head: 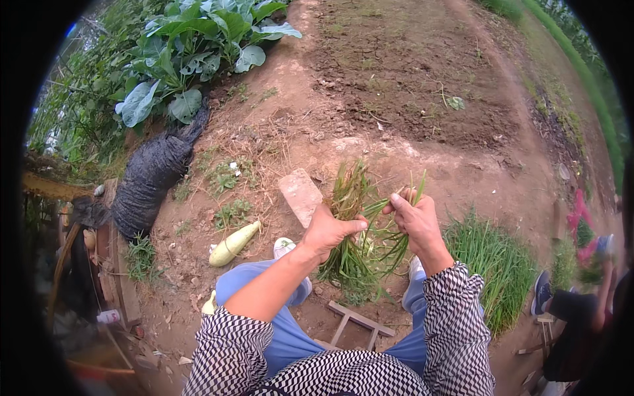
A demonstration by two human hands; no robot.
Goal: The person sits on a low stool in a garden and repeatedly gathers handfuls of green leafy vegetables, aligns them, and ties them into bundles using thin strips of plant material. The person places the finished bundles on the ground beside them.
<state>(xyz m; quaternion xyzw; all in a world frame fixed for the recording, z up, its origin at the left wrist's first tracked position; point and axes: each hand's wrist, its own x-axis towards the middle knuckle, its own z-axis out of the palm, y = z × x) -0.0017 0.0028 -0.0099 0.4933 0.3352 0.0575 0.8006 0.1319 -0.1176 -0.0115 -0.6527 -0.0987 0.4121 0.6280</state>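
Note:
My left hand [331, 231] is closed around a bunch of long green leafy stalks [347, 265], whose browned, dry-looking ends stick up above the fist. To its right, my right hand [413, 215] pinches a few green strands between thumb and fingers; some of them reach across to the bunch and others hang down below. A flat reddish brick [300, 196] lies on the soil just beyond my left hand. A larger heap of grass-like green stalks [490, 267] rests on the ground at the right, beside my leg.
A pale green gourd [235, 244] lies left of my shoe. Farther left is a black netting bundle [151, 180] below broad-leaved plants [185, 54]. A wooden frame [359, 324] sits between my legs. Another person [574, 307] is at the right edge, near a pink bag-like thing [582, 222].

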